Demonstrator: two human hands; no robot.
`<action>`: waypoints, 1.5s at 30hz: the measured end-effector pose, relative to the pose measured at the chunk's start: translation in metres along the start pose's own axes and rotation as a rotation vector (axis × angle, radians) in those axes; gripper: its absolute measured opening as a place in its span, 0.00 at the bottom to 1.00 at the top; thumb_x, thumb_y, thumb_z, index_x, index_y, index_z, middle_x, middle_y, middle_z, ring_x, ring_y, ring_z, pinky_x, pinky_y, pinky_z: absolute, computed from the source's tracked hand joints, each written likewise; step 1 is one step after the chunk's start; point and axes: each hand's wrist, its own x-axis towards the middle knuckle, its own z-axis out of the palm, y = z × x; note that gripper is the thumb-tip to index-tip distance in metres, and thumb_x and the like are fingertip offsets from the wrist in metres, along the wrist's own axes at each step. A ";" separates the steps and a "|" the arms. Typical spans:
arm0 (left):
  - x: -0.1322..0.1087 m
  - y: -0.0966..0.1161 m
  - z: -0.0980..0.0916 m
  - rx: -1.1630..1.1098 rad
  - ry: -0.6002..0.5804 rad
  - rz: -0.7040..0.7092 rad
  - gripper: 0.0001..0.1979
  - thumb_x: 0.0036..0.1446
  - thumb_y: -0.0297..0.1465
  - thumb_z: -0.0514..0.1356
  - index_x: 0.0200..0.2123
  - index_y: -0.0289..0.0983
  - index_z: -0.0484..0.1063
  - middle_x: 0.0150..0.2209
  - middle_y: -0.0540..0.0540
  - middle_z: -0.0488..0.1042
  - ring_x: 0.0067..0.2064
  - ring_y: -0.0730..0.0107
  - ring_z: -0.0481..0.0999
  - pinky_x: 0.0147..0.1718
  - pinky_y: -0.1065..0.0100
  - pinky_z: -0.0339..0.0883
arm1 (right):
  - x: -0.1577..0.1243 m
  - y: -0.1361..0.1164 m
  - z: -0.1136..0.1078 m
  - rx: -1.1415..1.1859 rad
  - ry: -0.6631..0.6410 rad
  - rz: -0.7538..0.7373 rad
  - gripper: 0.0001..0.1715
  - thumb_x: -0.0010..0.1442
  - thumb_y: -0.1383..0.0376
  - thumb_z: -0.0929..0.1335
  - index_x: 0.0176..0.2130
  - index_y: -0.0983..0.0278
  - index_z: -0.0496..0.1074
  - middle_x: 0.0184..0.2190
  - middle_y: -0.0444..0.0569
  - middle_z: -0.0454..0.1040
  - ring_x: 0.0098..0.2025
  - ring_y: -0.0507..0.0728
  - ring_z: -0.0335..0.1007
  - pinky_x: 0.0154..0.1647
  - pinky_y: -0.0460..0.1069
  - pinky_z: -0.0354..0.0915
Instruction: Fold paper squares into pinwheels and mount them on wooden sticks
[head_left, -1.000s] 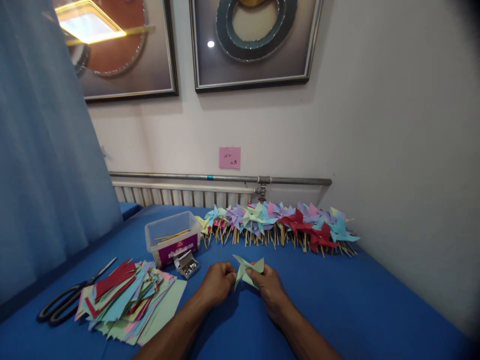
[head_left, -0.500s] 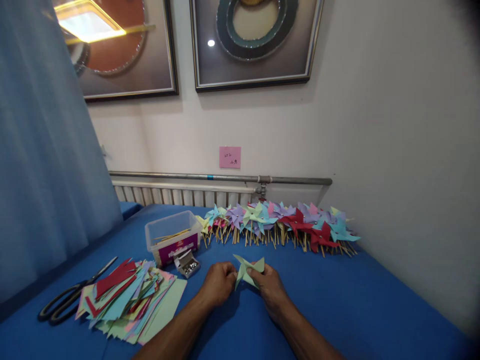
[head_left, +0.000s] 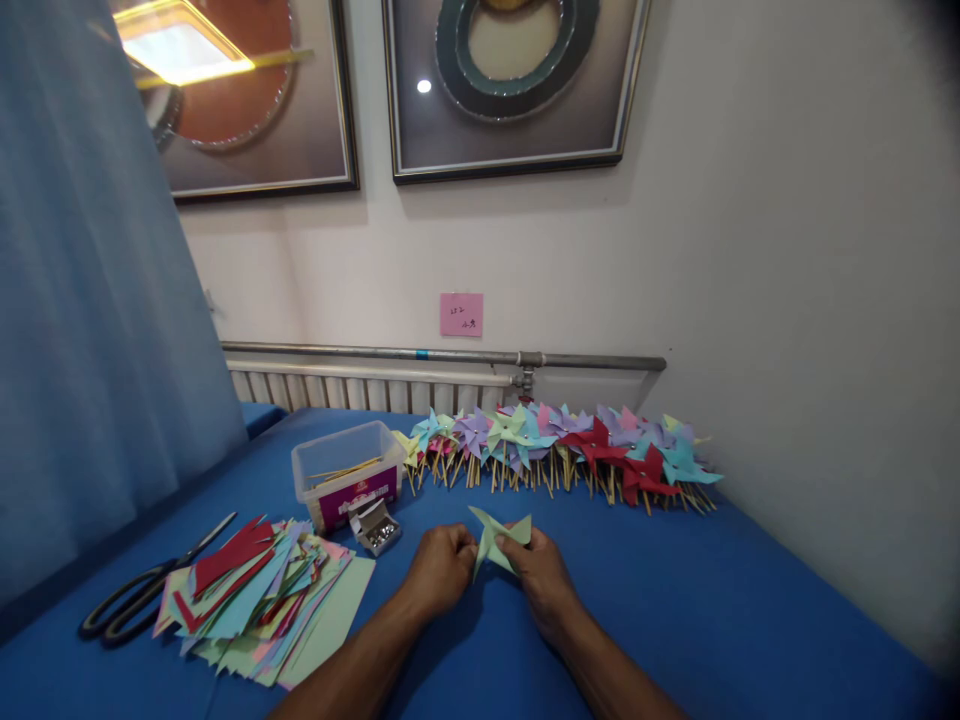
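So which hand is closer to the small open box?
Left. The left hand is just to the right of the small open box; the right hand is farther right, holding the green paper pinwheel.

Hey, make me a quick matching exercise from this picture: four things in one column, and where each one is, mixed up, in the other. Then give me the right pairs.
Things
1. Scissors
2. Folded green paper
3. Pink note
4. Thin sticks

Places
A. On the wall, above the metal pipe
B. In the clear tub with the purple label
C. Beside the paper pile, at its left
D. Between the fingers of the right hand

Right pairs: 1-C, 2-D, 3-A, 4-B
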 end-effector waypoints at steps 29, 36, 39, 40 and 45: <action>0.001 -0.002 0.002 -0.033 -0.007 -0.006 0.08 0.56 0.25 0.54 0.27 0.36 0.72 0.22 0.51 0.70 0.26 0.71 0.66 0.27 0.72 0.55 | 0.000 -0.002 0.001 -0.020 0.026 -0.027 0.22 0.40 0.53 0.77 0.33 0.63 0.75 0.23 0.43 0.76 0.26 0.56 0.68 0.30 0.49 0.63; 0.002 -0.006 0.004 -0.053 0.002 0.001 0.07 0.54 0.26 0.55 0.27 0.35 0.72 0.22 0.51 0.70 0.26 0.71 0.66 0.27 0.72 0.55 | -0.002 -0.006 0.001 -0.046 0.021 -0.037 0.21 0.41 0.53 0.76 0.32 0.63 0.74 0.23 0.42 0.75 0.26 0.55 0.67 0.30 0.48 0.64; 0.002 -0.006 0.005 -0.057 0.011 0.004 0.07 0.54 0.26 0.54 0.27 0.36 0.72 0.22 0.51 0.70 0.25 0.71 0.66 0.26 0.71 0.55 | 0.000 -0.003 0.000 -0.046 0.017 -0.044 0.21 0.42 0.53 0.76 0.32 0.62 0.74 0.23 0.43 0.75 0.25 0.55 0.67 0.29 0.48 0.64; 0.002 -0.006 0.005 -0.062 0.012 0.004 0.07 0.54 0.26 0.54 0.26 0.36 0.71 0.21 0.51 0.70 0.25 0.71 0.66 0.26 0.71 0.55 | 0.000 -0.003 0.000 -0.055 0.017 -0.047 0.20 0.42 0.53 0.76 0.32 0.62 0.74 0.23 0.43 0.76 0.25 0.55 0.68 0.29 0.48 0.64; 0.003 -0.006 0.005 -0.141 -0.051 -0.038 0.07 0.54 0.27 0.54 0.27 0.36 0.70 0.20 0.52 0.68 0.22 0.72 0.64 0.25 0.71 0.55 | 0.000 -0.003 -0.001 -0.067 0.001 -0.061 0.20 0.43 0.53 0.75 0.34 0.62 0.75 0.24 0.43 0.77 0.26 0.56 0.69 0.29 0.48 0.65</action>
